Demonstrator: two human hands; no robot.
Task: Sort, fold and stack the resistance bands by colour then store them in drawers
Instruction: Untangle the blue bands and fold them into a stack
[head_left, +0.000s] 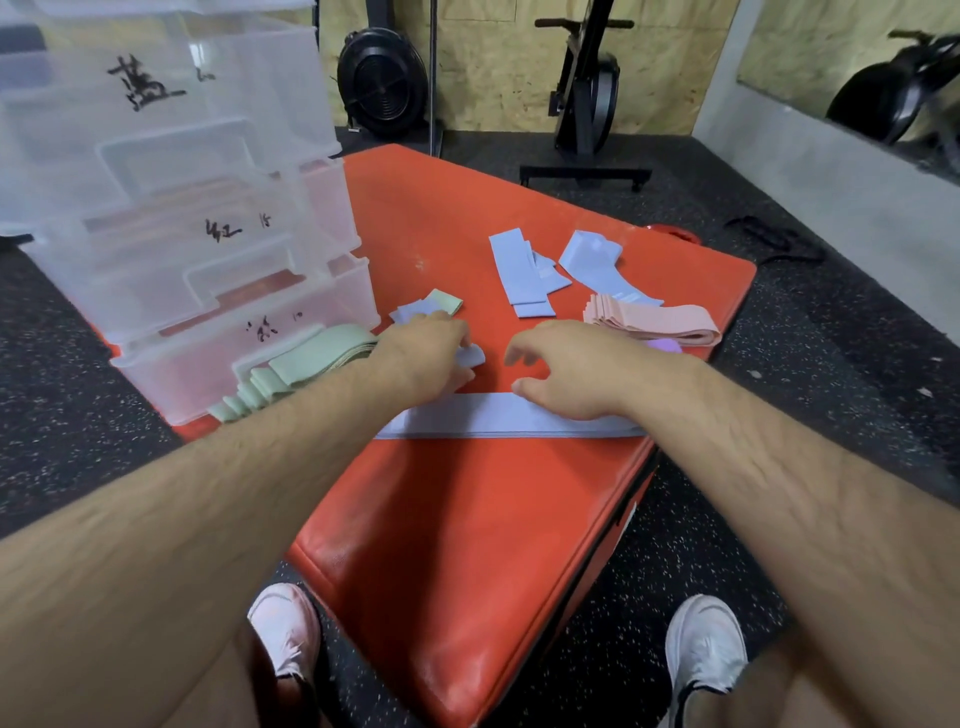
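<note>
Hands (426, 353) (571, 374) on blue band (498, 415), red gym mat (467, 519).

An orange-red padded vinyl mat (467, 519) lies on black speckled rubber floor (810, 374). A black exercise bike (584, 104) stands beyond the mat's far edge.

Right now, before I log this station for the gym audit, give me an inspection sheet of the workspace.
Surface: red mat on speckled floor.
Job's things: long blue band flat across the mat; loose blue bands; pink stack; green bands in front of the clear drawers.
Clutter: black strap on the floor.
Grips: left hand pinches a small blue piece; right hand open, thumb on the long blue band.
Cables: nothing seen.
Surroundings: exercise bike, fan wheel, board wall.
</note>
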